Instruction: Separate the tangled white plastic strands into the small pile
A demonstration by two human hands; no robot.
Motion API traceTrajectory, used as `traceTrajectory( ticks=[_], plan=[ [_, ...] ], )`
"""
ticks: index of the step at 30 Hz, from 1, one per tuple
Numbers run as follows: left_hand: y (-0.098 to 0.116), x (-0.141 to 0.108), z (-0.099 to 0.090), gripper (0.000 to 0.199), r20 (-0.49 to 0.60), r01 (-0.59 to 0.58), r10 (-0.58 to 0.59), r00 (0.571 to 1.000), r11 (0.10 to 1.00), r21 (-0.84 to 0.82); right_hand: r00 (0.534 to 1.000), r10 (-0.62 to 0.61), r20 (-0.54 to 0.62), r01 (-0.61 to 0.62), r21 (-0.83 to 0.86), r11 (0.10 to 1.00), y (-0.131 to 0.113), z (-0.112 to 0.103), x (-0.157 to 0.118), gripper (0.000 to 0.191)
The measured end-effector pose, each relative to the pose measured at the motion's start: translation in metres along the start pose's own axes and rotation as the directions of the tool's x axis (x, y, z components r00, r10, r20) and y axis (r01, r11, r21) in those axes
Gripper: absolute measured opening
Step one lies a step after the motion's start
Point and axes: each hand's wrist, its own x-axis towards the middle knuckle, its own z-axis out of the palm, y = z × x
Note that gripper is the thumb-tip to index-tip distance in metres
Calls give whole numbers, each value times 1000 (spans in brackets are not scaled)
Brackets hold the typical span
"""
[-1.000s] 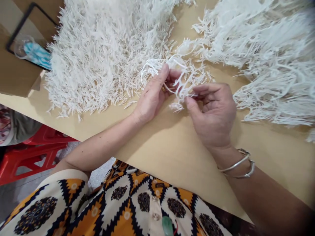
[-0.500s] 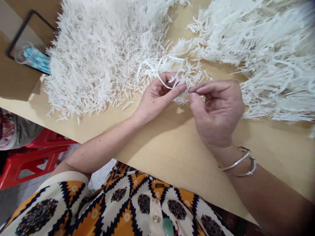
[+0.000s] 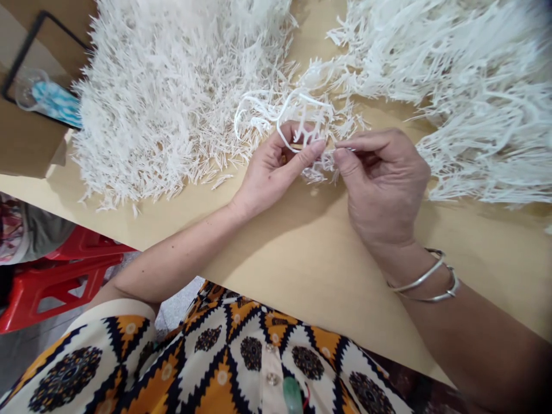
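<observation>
My left hand (image 3: 278, 164) pinches a white branched plastic piece (image 3: 308, 132) between thumb and fingers, near the middle of the view. A white cord (image 3: 282, 109) loops up and over from that hand. Just to the right, my right hand (image 3: 379, 178) is closed, thumb against forefinger, on a thin needle-like item (image 3: 348, 149) whose tip points at the left hand's fingertips. Large heaps of white branched pieces lie behind, one at the left (image 3: 181, 92) and one at the right (image 3: 487, 109).
The pale tabletop (image 3: 280, 253) spreads under both forearms. At the far left stands a cardboard box (image 3: 30, 144) beside a clear cup (image 3: 32, 89) with something blue and white. A red stool (image 3: 64, 282) and part of another person (image 3: 38, 230) are at lower left.
My right hand has moved slightly up and right, and the thin item in its fingers now shows. The white cord loop stands wider above my left hand.
</observation>
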Motion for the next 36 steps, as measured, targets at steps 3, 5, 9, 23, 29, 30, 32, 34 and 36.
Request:
traceTrajectory(
  ticks=[3,5,9,23,29,30,32,34,36],
  plan=[
    [1,2,0,16,-21,53,-54,998,995,-82,1000,12,6,-12,4,1000,0,1,0,12],
    [1,3,0,15,-4,81,-82,997,989,-126,1000,0,31,0,-6,1000,1,2,-1,15],
    [-1,3,1,17,0,105,-106,994,983,-149,999,27,30,-28,18,999,3,3,-3,17],
    [-27,23,-11,17,-73,-28,18,997,991,-131,861,-299,411,319,20,947,-33,8,-27,7],
    [-6,8,-1,19,-16,51,-54,998,992,-119,995,-81,-60,79,-38,996,-13,4,-13,16],
    [-5,7,0,20,-35,66,-71,997,990,-128,995,-39,-94,38,-21,999,-9,3,-9,19],
    [-7,7,0,21,-66,88,-98,993,986,-139,996,7,-84,-7,-4,1000,-3,1,-5,23],
    [-9,8,0,18,-66,91,-99,993,988,-122,999,39,-29,-39,-5,999,-2,0,-2,21],
    [-9,8,0,17,-19,91,-93,995,991,-96,999,43,30,-43,-16,999,-4,0,-2,15]
  ],
)
